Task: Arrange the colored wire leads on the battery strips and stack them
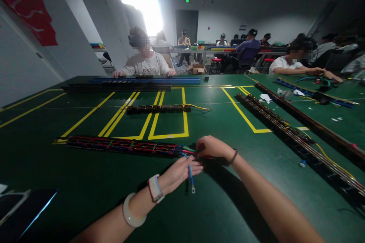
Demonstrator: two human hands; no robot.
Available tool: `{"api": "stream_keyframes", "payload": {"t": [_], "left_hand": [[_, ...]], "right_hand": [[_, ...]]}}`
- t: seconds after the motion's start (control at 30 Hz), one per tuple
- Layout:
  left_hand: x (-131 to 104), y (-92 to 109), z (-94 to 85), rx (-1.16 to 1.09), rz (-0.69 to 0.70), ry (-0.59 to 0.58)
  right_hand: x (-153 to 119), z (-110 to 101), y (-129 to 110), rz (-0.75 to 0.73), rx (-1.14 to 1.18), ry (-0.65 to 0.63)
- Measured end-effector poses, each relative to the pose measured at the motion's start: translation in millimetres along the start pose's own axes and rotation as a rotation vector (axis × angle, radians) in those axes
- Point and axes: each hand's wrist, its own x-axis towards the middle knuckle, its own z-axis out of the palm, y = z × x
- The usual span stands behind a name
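Observation:
A long dark channel strip (122, 146) lies on the green table, with red, blue and green wires laced along it. Its loose wires come out at the right end, between my two hands. My left hand (178, 172) is by that end, fingers stretched to the right and thumb against a blue wire (191, 176). The wire crosses over the fingers and hangs down to a metal ring terminal (193, 189). My right hand (213, 147) has curled fingers closed on the green and red wires (188, 150); its fingertips are partly hidden.
Behind lies a shorter dark strip (158, 109) with a yellow wire. Long wired strips (288, 131) run down the right side, near a small blue-and-white piece (302, 163). Yellow tape (168, 136) marks the table (114, 193). Two people sit across it; others work farther back.

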Motion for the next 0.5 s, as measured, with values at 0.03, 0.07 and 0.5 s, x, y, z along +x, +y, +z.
{"api": "stream_keyframes", "payload": {"t": [0.03, 0.07, 0.5], "left_hand": [[1.4, -2.4, 0.4, -0.038, 0.028, 0.002], [2.3, -4.5, 0.8, -0.073, 0.048, -0.004], [0.4, -9.4, 13.6, -0.192, 0.081, 0.092]], "right_hand": [[0.1, 2.7, -5.8, 0.007, -0.007, 0.016], [-0.1, 5.2, -11.0, 0.021, -0.009, 0.027], [-7.9, 12.0, -33.0, 0.116, 0.030, 0.069]]}}
